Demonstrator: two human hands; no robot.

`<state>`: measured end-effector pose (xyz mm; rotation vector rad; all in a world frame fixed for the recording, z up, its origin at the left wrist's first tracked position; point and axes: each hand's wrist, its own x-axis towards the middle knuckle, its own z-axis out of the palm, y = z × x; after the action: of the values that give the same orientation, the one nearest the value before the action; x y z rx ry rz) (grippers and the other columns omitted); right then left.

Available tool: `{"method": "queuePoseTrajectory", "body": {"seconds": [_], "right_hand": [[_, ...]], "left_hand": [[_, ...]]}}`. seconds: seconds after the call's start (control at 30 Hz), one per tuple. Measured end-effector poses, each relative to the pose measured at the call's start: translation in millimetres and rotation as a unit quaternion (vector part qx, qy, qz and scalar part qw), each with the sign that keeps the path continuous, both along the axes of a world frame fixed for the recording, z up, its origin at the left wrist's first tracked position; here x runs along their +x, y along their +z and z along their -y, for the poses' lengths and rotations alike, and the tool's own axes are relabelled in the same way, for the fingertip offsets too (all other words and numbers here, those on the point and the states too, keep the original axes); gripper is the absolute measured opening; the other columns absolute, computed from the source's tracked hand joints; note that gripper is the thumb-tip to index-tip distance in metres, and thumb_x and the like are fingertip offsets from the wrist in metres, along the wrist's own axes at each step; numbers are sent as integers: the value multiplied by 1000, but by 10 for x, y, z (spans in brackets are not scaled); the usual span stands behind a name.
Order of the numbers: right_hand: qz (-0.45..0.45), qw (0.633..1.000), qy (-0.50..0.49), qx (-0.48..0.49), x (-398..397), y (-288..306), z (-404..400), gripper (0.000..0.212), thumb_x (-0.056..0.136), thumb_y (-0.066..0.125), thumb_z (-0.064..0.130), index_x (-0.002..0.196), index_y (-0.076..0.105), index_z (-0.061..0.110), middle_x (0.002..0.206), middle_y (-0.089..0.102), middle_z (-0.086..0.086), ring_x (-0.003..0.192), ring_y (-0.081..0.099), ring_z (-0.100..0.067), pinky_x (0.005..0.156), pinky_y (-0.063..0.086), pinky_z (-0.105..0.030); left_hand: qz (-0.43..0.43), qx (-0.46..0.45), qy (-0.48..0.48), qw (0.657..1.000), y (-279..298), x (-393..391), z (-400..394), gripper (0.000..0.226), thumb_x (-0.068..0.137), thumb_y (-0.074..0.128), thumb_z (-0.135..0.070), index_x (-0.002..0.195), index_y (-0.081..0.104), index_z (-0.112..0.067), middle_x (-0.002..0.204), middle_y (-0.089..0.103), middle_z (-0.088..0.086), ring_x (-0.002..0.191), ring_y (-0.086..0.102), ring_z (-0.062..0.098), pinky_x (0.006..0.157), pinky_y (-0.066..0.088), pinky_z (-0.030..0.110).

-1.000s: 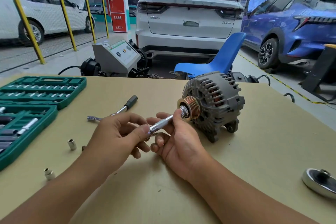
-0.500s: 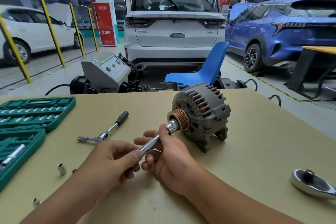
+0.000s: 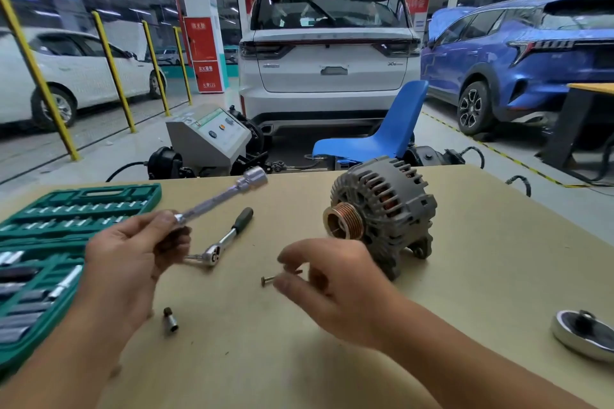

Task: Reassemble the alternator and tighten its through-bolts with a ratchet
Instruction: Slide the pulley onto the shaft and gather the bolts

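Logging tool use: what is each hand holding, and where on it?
Left hand grips the extension bar at its near end, socket end raised. Right hand pinches a bolt by its shank.

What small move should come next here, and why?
Probably the right hand should carry the bolt it pinches to the alternator and start it in a housing hole. The alternator stands free on the table, untouched, and the left hand holds the socket extension raised clear of it, so the driver looks ready once a bolt is seated.
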<state>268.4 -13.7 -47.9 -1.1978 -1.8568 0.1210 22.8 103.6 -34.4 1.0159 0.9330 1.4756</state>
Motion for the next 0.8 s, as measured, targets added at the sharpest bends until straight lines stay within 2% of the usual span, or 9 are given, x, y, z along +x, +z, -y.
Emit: {"method": "queuePoseTrajectory", "body": {"seconds": [0.03, 0.1, 0.17, 0.3, 0.37, 0.47, 0.53, 0.63, 0.8], "right_hand": [[56, 992, -38, 106, 69, 42, -16, 27, 94, 70, 37, 105, 76, 13, 95, 75, 5, 74, 54, 9, 70, 54, -23], [83, 950, -131, 270, 226, 165, -54, 21, 89, 76, 26, 96, 77, 7, 97, 76, -3, 84, 64, -8, 80, 55, -35], [65, 911, -255, 318, 426, 280, -72, 25, 81, 80, 27, 97, 76, 8, 109, 73, -8, 100, 65, -28, 90, 49, -47], [42, 881, -444, 158, 801, 311, -47, 60, 72, 81, 51, 121, 62, 23, 141, 52, -9, 127, 46, -38, 96, 39, -54], [-10, 888, -454, 72, 922, 290, -58, 77, 66, 78, 67, 128, 52, 29, 142, 48, -4, 126, 46, -33, 97, 41, -56], [-120, 912, -391, -18, 969, 247, -111, 95, 52, 72, 83, 131, 44, 38, 124, 48, 7, 109, 51, -18, 90, 50, -44], [-128, 924, -356, -48, 957, 180, -140, 104, 45, 74, 85, 134, 41, 42, 119, 47, 9, 106, 50, -16, 84, 45, -34], [-137, 928, -345, -46, 980, 122, -179, 109, 42, 78, 80, 137, 38, 43, 121, 48, 8, 109, 51, -17, 87, 43, -34], [-177, 926, -329, -54, 1066, 102, -233, 119, 41, 85, 71, 144, 32, 44, 126, 47, 8, 116, 50, -19, 96, 46, -37]], "left_hand": [[-6, 12, 28, 1000, -12, -84, -67, 8, 97, 65, -4, 93, 71, -5, 69, 75, 8, 57, 71, 15, 59, 61, 23], [-35, 21, 87, 995, -64, -257, -200, 7, 97, 66, -2, 95, 72, -6, 73, 74, 7, 60, 72, 13, 61, 62, 22], [-79, 20, 146, 986, -143, -391, -307, 7, 97, 68, -3, 102, 72, -4, 83, 72, 10, 64, 72, 14, 63, 61, 23], [-228, 51, 239, 943, -304, -481, -391, 12, 95, 71, -7, 99, 73, -19, 83, 74, 7, 75, 75, 25, 76, 61, 38], [-308, 64, 253, 915, -332, -496, -392, 10, 92, 73, -10, 94, 72, -21, 79, 73, 4, 74, 74, 28, 77, 62, 44], [-461, 66, 244, 851, -354, -503, -384, 14, 85, 77, -9, 88, 71, -21, 73, 68, -2, 70, 66, 26, 71, 55, 37], [-525, 37, 206, 825, -372, -466, -365, 17, 81, 77, -8, 90, 70, -20, 77, 69, -1, 74, 64, 24, 71, 53, 35], [-599, -5, 156, 786, -370, -426, -338, 22, 82, 80, -13, 94, 67, -26, 91, 72, 4, 84, 65, 27, 80, 58, 40], [-596, -19, 135, 792, -323, -425, -303, 18, 87, 77, -31, 102, 69, -26, 97, 71, 3, 82, 63, 21, 78, 57, 39]]}}
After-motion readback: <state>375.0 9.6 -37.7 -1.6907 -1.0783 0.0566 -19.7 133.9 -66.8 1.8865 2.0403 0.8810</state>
